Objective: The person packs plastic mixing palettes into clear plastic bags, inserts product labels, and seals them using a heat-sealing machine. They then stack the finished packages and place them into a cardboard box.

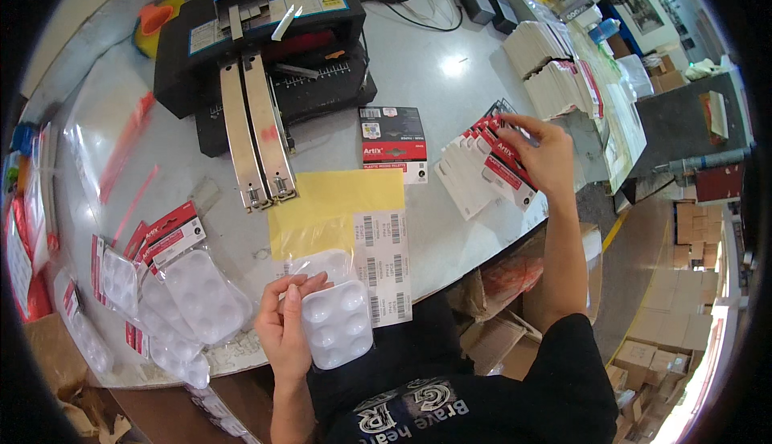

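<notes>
My left hand [287, 323] is closed on the edge of a white plastic paint palette [338, 325] with round wells, at the table's front edge. Clear film and another white palette show just behind it. Off to the right, my right hand [540, 154] has its thumb and fingers closed on one of the red, black and white header cards [508, 172], which lie fanned out on the table. A single header card [393, 142] lies flat between the hands, beyond a yellow sheet [338, 203] and a sheet of barcode labels [383, 263].
A black sealing machine [261, 42] with metal rails [256, 134] stands at the back left. Several bagged palettes [201, 295] with header cards are piled at the left. Stacks of white cards [555, 74] stand at the back right. Open cardboard boxes [515, 323] sit below the table's right edge.
</notes>
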